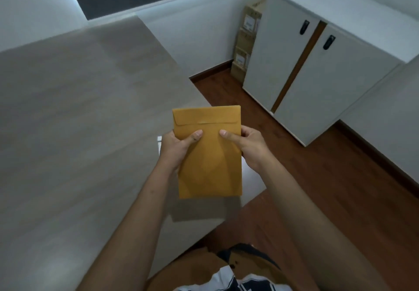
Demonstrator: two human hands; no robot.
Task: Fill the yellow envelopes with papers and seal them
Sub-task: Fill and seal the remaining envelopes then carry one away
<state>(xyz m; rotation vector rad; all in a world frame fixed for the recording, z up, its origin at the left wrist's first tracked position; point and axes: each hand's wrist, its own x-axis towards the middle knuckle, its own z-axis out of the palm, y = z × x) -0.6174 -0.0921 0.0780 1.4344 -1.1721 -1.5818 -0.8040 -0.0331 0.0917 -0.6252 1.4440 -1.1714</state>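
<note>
A yellow envelope (209, 161) is held upright in the air above the right end of the grey table (74, 120), its flap folded down at the top. My left hand (175, 148) grips its left edge, thumb on the front below the flap. My right hand (248, 146) grips the right edge the same way. A small bit of white paper (159, 139) shows behind my left hand. Whatever is inside the envelope is hidden.
A white two-door cabinet (317, 68) with black handles stands on the wooden floor (317, 188) to the right. Stacked cardboard boxes (246, 41) sit in the corner behind it. The table's right edge runs diagonally just behind the envelope.
</note>
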